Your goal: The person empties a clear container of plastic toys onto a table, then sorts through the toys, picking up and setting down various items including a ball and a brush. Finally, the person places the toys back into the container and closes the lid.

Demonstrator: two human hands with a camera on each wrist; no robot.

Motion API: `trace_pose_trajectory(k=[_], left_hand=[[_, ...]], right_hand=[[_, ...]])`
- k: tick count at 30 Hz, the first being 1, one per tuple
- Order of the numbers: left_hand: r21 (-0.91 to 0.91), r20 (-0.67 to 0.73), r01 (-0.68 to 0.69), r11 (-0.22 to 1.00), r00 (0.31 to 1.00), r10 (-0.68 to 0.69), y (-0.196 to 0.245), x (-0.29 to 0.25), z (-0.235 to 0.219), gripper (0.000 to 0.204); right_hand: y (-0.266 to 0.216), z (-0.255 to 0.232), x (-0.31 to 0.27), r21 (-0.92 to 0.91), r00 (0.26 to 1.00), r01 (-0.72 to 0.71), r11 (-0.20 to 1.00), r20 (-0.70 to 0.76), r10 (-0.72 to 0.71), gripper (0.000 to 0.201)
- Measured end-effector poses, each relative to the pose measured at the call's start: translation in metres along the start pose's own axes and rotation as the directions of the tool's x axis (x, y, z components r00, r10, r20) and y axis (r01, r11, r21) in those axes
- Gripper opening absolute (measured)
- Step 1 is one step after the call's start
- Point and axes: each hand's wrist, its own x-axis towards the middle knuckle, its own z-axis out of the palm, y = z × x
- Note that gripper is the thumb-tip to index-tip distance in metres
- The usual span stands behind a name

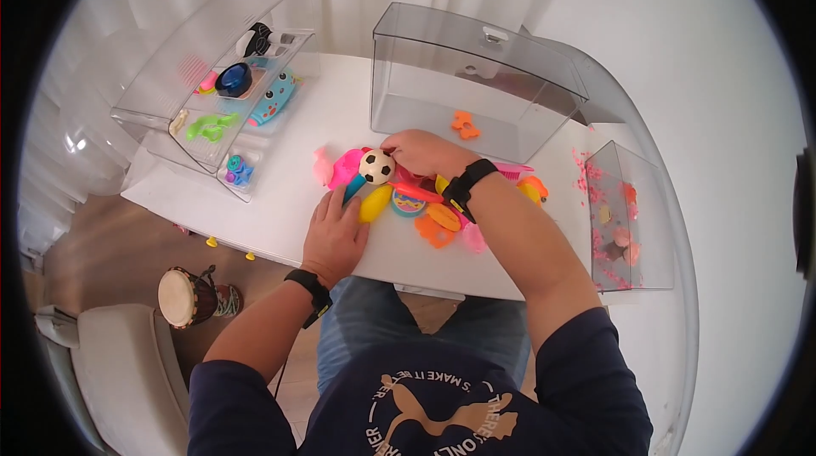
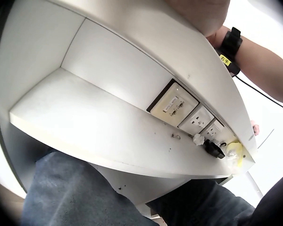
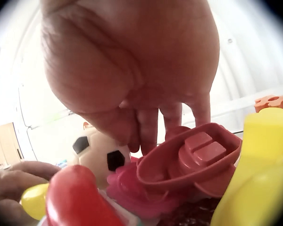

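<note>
A pile of toys lies on the white table. My left hand (image 1: 335, 237) rests at its near left side, fingers extended beside a yellow toy (image 1: 375, 203) and a teal piece (image 1: 353, 187). The right hand (image 1: 422, 152) reaches into the far side, fingertips by a soccer-patterned ball (image 1: 376, 166). In the right wrist view, the right hand's (image 3: 134, 70) fairly straight fingers point down behind a red toy boat (image 3: 188, 157), beside the ball (image 3: 95, 153); their tips are partly hidden. The left wrist view mostly shows the space under the tabletop, with part of the left hand (image 2: 200, 14) above.
A clear box (image 1: 450, 116) holding an orange piece stands behind the pile. Another clear box (image 1: 616, 218) with pink decorations is at right. At left, a clear case (image 1: 183, 86) contains several toys. A drum (image 1: 178, 296) stands on the floor.
</note>
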Motion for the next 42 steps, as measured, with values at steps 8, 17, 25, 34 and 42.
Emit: trace_pose_trajectory(k=[8,17,25,34,42], left_hand=[[-0.012,0.002,0.001,1.0,1.0,-0.001,0.002,0.002,-0.006,0.048],[-0.008,0.014,0.018,1.0,1.0,-0.018,0.002,0.001,-0.003,0.048],[-0.003,0.008,0.018,1.0,1.0,-0.018,0.003,0.001,-0.003,0.047],[-0.021,0.02,0.032,0.999,0.999,-0.032,0.004,0.001,-0.004,0.048],[-0.005,0.016,0.022,1.0,1.0,-0.022,0.002,0.001,-0.002,0.048]], right_hand=[[0.076,-0.05,-0.003,-0.386,0.943,-0.258,0.886,-0.3,0.144,0.03],[0.106,-0.043,-0.012,-0.376,0.97,-0.221,0.9,-0.18,0.163,0.024],[0.091,-0.033,-0.042,-0.094,0.994,0.003,0.996,-0.112,-0.013,0.025],[0.065,-0.035,-0.036,-0.129,0.988,-0.117,0.985,-0.113,0.103,0.028],[0.067,-0.021,-0.013,-0.198,0.981,-0.149,0.969,-0.149,0.121,0.035]])
